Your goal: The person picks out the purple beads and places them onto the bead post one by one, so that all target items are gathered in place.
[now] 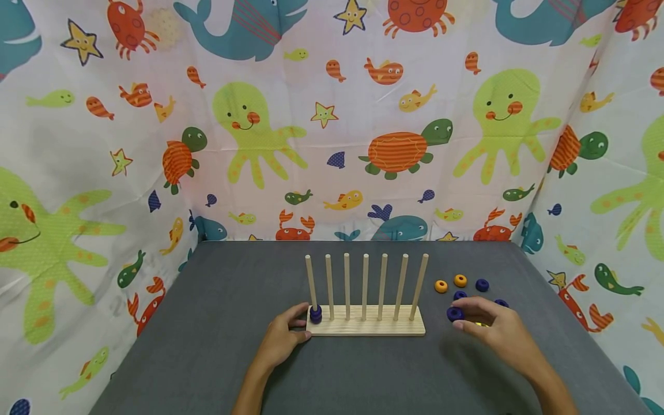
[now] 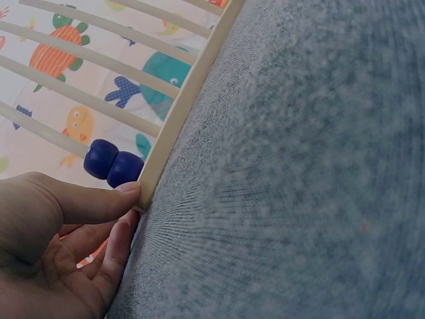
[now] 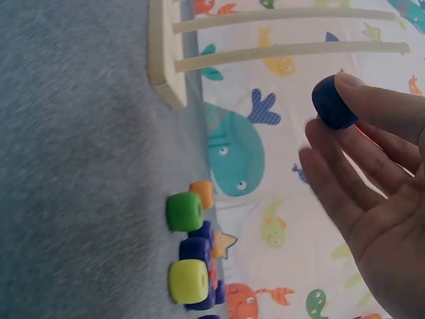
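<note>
A pale wooden peg stand [image 1: 368, 328] with a row of several upright pegs stands on the grey table. Two dark blue beads [image 1: 315, 314] are stacked at the foot of its leftmost peg. My left hand [image 1: 280, 340] grips the stand's left end, thumb [image 2: 126, 193] at the front edge and fingers behind. To the right of the stand, my right hand [image 1: 500, 331] pinches a dark blue bead [image 3: 332, 105] between thumb and fingertips. In the right wrist view, this bead is held up off the table, its other fingers loosely extended.
Loose beads lie on the table around and beyond my right hand: two orange beads [image 1: 460, 280], several blue ones [image 1: 482, 285], a yellow bead [image 3: 189, 281] and a green bead [image 3: 184, 211]. A sea-animal print curtain [image 1: 332, 115] encloses the grey table [image 1: 233, 288] at back and sides.
</note>
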Demonstrator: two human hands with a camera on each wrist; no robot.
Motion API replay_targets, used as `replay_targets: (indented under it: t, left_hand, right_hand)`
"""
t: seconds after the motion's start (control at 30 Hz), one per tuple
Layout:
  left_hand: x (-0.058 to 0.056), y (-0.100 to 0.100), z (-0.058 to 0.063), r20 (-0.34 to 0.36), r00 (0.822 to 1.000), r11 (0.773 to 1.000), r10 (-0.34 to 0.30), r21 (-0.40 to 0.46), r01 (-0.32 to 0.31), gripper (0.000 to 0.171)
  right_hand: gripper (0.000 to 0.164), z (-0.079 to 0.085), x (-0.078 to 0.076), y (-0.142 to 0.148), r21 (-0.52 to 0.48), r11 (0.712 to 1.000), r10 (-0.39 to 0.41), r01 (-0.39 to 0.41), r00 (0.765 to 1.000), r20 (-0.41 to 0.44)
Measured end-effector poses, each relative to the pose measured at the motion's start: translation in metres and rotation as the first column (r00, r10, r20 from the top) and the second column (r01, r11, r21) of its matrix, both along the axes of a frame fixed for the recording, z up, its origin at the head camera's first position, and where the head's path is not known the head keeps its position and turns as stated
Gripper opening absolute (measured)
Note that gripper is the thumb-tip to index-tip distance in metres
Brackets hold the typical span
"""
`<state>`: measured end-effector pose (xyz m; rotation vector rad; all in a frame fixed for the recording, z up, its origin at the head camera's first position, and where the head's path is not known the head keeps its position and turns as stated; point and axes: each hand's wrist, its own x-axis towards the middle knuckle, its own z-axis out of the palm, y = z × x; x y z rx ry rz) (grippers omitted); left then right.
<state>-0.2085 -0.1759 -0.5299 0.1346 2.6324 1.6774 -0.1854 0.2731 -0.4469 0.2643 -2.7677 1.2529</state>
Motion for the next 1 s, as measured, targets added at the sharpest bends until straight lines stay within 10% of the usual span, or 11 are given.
replay_targets:
  t: [1.0]
  left_hand:
    - [0.001, 0.002, 0.003, 0.010, 1.000, 1.000, 0.003, -0.009, -0.003, 0.063]
  right_hand:
    - [0.034, 0.050, -0.001, -0.044, -0.005, 0.996, 0.086, -0.093, 0.943, -0.322]
